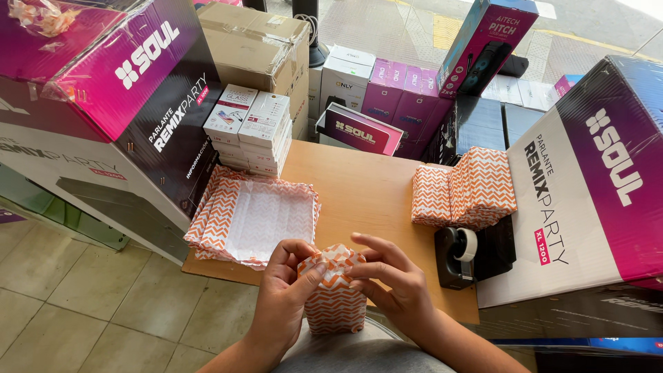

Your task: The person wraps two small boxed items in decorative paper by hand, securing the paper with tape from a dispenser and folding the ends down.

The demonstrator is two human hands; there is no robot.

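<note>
A small box wrapped in orange-and-white zigzag paper stands upright at the near edge of the wooden table. My left hand grips its left side, thumb pressing the folded paper on top. My right hand holds the right side, fingers spread over the top fold. Both hands are closed around the same parcel.
Loose sheets of the same zigzag paper lie at the table's left. A stack of wrapped parcels sits to the right, beside a black tape dispenser. Small white boxes are stacked at the back left. Large black-and-magenta cartons flank the table.
</note>
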